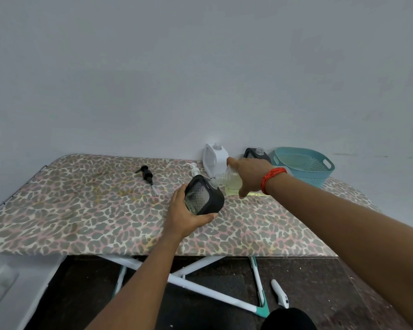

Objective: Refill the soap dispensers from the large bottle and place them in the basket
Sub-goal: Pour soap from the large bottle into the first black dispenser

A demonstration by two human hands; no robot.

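Soap refill: gripping tilted black dispenser [204, 198] with left hand [184, 216], clutching tipped clear bottle [231, 185] with right hand [250, 173], covering most of it; neck-to-neck contact unclear.

Table cover [81, 210]: grey-pink leopard print; basket [305, 179]: teal; nearest dispenser [216, 198]: black, diamond-textured panel; large bottle [231, 185]: pale yellow liquid; wrist thread [271, 178]: red

Left grip [185, 216] and right grip [248, 175] both reach forward, clasping.

Basket [305, 178], at 2 o'clock: perforated plastic. Dispenser [211, 198]: matt black shell, clear knurled window. Bottle [233, 186]: clear plastic. Table cover [81, 210]: smooth, printed.
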